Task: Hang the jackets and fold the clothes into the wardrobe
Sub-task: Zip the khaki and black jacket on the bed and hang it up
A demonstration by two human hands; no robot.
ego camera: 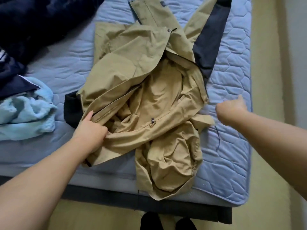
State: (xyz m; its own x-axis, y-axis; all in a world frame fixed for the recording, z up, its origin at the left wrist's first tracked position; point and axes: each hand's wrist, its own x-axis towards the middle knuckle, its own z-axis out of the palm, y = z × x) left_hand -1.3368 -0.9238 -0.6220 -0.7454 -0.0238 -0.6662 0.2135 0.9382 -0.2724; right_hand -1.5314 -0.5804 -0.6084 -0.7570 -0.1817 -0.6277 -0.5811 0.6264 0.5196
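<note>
Jacket (132, 52): one, tan | left grip (89, 130) clutches its fabric | right grip (231, 110): cannot tell

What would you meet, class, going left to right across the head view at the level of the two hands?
In order: light blue garment → left hand → tan jacket → right hand → floor.
</note>
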